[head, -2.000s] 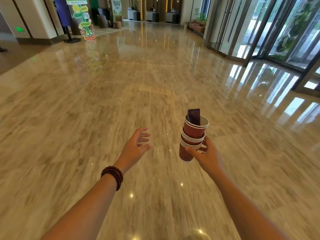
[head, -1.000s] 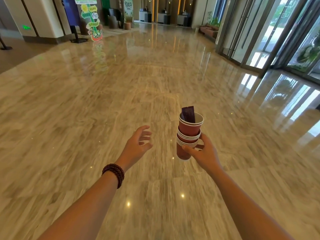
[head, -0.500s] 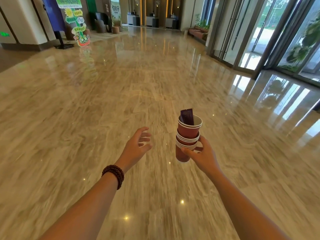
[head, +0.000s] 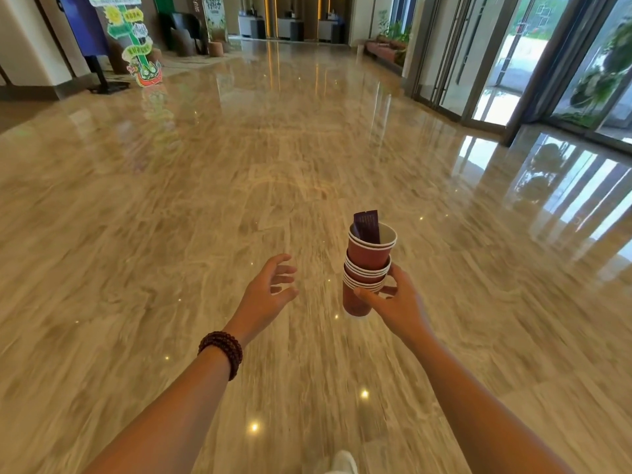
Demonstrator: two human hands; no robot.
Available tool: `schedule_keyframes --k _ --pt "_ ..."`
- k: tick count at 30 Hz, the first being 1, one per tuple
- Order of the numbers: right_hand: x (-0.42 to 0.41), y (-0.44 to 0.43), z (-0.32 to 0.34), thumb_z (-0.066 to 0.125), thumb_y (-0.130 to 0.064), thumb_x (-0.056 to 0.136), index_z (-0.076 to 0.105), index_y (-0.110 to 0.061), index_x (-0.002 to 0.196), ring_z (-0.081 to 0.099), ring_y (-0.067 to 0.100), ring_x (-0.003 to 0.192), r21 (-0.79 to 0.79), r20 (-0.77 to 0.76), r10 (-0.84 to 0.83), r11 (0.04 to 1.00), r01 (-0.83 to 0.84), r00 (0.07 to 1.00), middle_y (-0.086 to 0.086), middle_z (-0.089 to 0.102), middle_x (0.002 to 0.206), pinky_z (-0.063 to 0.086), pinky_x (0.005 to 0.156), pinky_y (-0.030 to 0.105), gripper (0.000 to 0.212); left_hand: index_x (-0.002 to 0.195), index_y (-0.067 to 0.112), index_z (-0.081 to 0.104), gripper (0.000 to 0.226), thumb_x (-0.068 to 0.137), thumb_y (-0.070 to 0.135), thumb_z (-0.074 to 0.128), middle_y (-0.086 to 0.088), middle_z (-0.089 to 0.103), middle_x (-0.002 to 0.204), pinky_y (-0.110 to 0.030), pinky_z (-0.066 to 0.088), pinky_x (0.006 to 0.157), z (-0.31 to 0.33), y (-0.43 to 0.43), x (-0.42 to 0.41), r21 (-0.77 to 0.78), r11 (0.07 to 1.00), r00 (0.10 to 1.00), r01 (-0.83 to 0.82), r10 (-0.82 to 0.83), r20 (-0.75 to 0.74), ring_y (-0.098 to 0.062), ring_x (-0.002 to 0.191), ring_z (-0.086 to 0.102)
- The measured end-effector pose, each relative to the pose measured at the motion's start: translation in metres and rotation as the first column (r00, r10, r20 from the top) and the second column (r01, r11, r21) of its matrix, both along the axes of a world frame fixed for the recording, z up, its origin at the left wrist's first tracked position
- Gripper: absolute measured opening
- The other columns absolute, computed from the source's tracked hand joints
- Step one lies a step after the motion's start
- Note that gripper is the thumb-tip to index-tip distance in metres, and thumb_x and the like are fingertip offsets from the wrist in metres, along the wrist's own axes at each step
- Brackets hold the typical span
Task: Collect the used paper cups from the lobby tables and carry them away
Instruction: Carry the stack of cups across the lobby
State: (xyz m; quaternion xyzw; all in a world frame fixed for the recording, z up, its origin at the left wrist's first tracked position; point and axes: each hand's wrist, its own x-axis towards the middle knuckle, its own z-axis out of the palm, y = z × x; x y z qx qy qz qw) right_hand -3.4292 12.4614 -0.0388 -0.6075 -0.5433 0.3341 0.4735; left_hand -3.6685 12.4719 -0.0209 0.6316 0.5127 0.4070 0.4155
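Note:
A stack of several red paper cups (head: 367,268) with white rims stands upright in the air ahead of me. My right hand (head: 396,302) grips the lower cups from the right side, thumb across the front. A dark purple wrapper (head: 367,225) sticks out of the top cup. My left hand (head: 270,290) hovers to the left of the stack, apart from it, fingers spread and loosely bent, holding nothing. A dark bead bracelet (head: 222,350) circles the left wrist.
Polished beige marble floor (head: 239,172) stretches ahead. A green cartoon sign stand (head: 136,46) and a blue panel stand at far left. Glass doors (head: 513,63) line the right wall. Counters (head: 290,27) and a planter bench (head: 386,47) sit at the far end. My white shoe (head: 343,463) shows below.
The view has advanced along the lobby and swung slightly side to side. Both hands keep the same pose, the right one still holding the cup stack.

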Motion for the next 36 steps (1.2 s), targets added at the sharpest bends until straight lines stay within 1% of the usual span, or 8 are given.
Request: schedule_keyframes --k 4,7,10,15,23,28,32,36 --pt "0.012 0.059 -0.005 0.081 -0.034 0.069 0.048 -0.028 0.131 0.058 -0.002 0.092 -0.01 -0.02 0.01 1.0 -0.01 1.0 -0.011 0.053 0.126 0.046 0.062 0.013 0.07 0.128 0.031 0.043 0.046 0.089 0.015 0.061 0.008 0.057 0.12 -0.034 0.044 0.1 -0.003 0.058 0.012 0.002 1.0 1.0 -0.006 0.006 0.002 -0.005 0.111 0.055" --pt "0.026 0.111 -0.004 0.081 -0.034 0.07 0.048 -0.03 0.13 0.058 -0.003 0.09 -0.004 -0.006 0.019 1.0 -0.019 1.0 -0.008 0.054 0.127 0.046 0.055 0.011 0.069 0.128 0.031 0.043 0.046 0.089 0.015 0.061 0.008 0.057 0.12 -0.034 0.044 0.1 -0.001 0.108 0.026 0.008 1.0 1.0 -0.017 0.017 0.008 -0.006 0.111 0.055" --pt "0.041 0.165 -0.001 0.08 -0.037 0.07 0.048 -0.033 0.129 0.059 -0.005 0.09 -0.004 -0.005 0.033 0.999 -0.033 0.999 -0.01 0.053 0.127 0.046 0.054 0.009 0.068 0.13 0.029 0.043 0.047 0.089 0.014 0.061 0.008 0.058 0.119 -0.036 0.044 0.101 0.003 0.161 0.041 0.013 1.0 1.0 -0.024 0.024 0.012 -0.007 0.111 0.055" --pt "0.068 0.258 0.008 0.082 -0.034 0.069 0.047 -0.026 0.133 0.059 0.0 0.093 -0.003 -0.005 0.054 0.999 -0.054 0.999 -0.008 0.052 0.13 0.046 0.066 0.016 0.074 0.131 0.03 0.043 0.048 0.089 0.015 0.062 0.007 0.057 0.121 -0.039 0.044 0.101 0.011 0.251 0.066 0.033 0.998 0.998 -0.045 0.044 0.038 -0.007 0.111 0.056" --pt "0.096 0.373 0.006 0.081 -0.036 0.068 0.048 -0.03 0.13 0.06 -0.002 0.092 -0.006 0.028 0.06 0.998 -0.06 0.998 -0.008 0.055 0.127 0.045 0.065 0.014 0.071 0.132 0.028 0.043 0.049 0.089 0.014 0.061 0.005 0.057 0.122 -0.042 0.043 0.102 0.003 0.366 0.095 0.001 0.999 0.998 -0.036 0.036 0.054 -0.011 0.113 0.056" --pt "0.103 0.445 -0.006 0.082 -0.037 0.067 0.046 -0.03 0.133 0.059 -0.005 0.091 -0.04 0.032 0.031 0.999 -0.03 0.999 -0.01 0.054 0.128 0.045 0.059 0.011 0.075 0.128 0.033 0.042 0.046 0.09 0.015 0.06 0.008 0.057 0.122 -0.04 0.044 0.101 -0.007 0.44 0.101 -0.014 1.0 0.999 -0.006 0.006 0.045 -0.007 0.112 0.056" --pt "0.102 0.52 -0.012 0.081 -0.038 0.068 0.046 -0.03 0.133 0.058 -0.006 0.091 -0.033 0.021 0.004 0.999 -0.003 1.0 -0.01 0.053 0.129 0.043 0.062 0.014 0.075 0.126 0.034 0.043 0.046 0.089 0.015 0.061 0.008 0.057 0.121 -0.035 0.044 0.1 -0.011 0.523 0.102 0.011 1.0 0.999 0.018 -0.018 0.033 -0.004 0.111 0.055" --pt "0.099 0.593 -0.009 0.081 -0.038 0.068 0.044 -0.029 0.135 0.059 -0.002 0.094 -0.025 -0.003 -0.017 1.0 0.017 1.0 -0.011 0.055 0.129 0.047 0.068 0.019 0.077 0.126 0.034 0.043 0.046 0.089 0.014 0.061 0.006 0.057 0.12 -0.032 0.045 0.098 -0.006 0.604 0.101 0.023 0.999 0.999 0.045 -0.045 0.022 -0.006 0.11 0.055"
